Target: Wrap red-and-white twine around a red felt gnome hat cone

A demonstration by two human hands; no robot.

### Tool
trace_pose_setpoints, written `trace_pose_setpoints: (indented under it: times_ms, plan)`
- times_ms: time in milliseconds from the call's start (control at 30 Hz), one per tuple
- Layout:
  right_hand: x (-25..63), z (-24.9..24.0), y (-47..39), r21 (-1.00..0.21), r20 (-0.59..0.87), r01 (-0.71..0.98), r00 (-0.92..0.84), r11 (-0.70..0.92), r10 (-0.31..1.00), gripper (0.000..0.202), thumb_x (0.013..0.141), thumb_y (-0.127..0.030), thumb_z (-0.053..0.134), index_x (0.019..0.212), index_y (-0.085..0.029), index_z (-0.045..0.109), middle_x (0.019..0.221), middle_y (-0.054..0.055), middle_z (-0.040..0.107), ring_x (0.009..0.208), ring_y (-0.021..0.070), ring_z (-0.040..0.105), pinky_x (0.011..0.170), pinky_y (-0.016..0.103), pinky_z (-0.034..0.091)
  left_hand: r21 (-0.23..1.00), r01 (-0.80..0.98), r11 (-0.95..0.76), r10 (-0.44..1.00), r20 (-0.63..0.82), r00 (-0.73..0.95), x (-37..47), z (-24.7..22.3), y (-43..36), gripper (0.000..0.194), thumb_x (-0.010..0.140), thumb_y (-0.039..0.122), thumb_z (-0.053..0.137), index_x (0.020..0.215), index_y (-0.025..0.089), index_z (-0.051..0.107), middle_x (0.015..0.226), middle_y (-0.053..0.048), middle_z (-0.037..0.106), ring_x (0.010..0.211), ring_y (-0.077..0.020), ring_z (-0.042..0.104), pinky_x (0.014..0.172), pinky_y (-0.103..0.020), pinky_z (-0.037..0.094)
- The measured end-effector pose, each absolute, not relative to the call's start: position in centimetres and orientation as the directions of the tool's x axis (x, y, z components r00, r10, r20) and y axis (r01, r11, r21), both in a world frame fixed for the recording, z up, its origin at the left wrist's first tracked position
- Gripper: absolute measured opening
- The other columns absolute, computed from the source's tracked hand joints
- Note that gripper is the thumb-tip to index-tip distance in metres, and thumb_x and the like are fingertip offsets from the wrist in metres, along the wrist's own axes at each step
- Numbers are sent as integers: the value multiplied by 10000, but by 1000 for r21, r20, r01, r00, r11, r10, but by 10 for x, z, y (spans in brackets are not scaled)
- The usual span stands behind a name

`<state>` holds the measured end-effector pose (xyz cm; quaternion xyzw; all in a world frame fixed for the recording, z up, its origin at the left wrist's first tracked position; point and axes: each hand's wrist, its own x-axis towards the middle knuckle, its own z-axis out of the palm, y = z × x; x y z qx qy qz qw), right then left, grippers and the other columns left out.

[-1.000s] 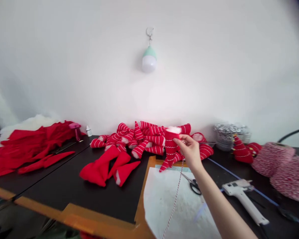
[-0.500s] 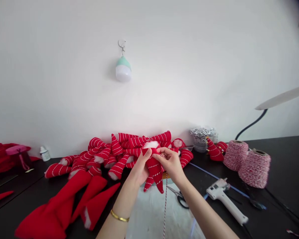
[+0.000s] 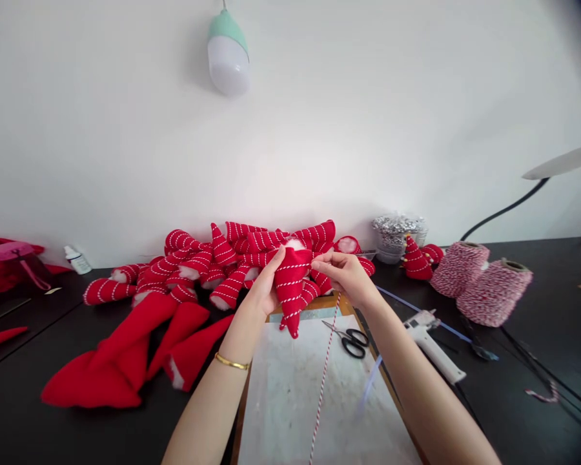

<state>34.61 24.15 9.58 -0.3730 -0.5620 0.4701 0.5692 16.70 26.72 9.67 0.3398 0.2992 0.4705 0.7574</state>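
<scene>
The red striped cone [image 3: 290, 287] is clasped along its left side in the left hand [image 3: 264, 289], with the stuffed wide end turned upward and the tip pointed down below the grip. The red-and-white cord [image 3: 323, 384] is pinched in the right hand [image 3: 343, 276] beside the cone's upper right edge; whether the cloth is touched there cannot quite be told. Below, the cord is draped over the white sheet [image 3: 290, 413], near the scissors [image 3: 352, 342].

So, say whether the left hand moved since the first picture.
Yes: the left hand came into view and now holds the striped cone, left of the scissors.
</scene>
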Motion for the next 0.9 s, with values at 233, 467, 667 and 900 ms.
trace_pose_setpoints:
  times_ms: [233, 467, 667, 900]
  plan:
    - [340, 92, 245, -941, 288, -204, -67, 269, 955, 347, 675, -457, 821, 791, -164, 675, 526, -71, 486, 387, 25, 215, 377, 224, 98, 729, -581, 362, 885, -74, 459, 166, 101, 264, 540, 885, 575, 584, 1143, 105, 646, 887, -149, 749, 798, -268, 730, 697, -370, 620]
    - [334, 89, 245, -925, 307, -263, -91, 274, 947, 535, 679, -458, 827, 1114, -217, 632, 514, -111, 438, 392, 39, 203, 380, 210, 128, 696, -551, 461, 786, -32, 617, 162, 101, 264, 676, 879, 699, 469, 1145, 100, 636, 869, -154, 734, 795, -264, 721, 638, -343, 600]
    - [332, 87, 250, -862, 487, -140, 34, 487, 873, 293, 722, -450, 785, 791, -188, 673, 638, -7, 611, 577, 132, 548, 559, 266, 435, 730, -505, 460, 776, -55, 628, 161, 98, 266, 736, 833, 749, 490, 1155, 101, 625, 926, -171, 730, 837, -287, 719, 675, -363, 595]
    - [336, 85, 252, -814, 581, 121, 171, 569, 795, 241, 763, -417, 732, 764, -186, 663, 657, -5, 591, 592, 136, 493, 566, 275, 393, 946, -324, -25, 972, 98, 213, 184, 92, 258, 1109, 607, 261, 920, 1501, 327, 267, 1231, -101, 673, 1056, -263, 684, 892, -373, 557]
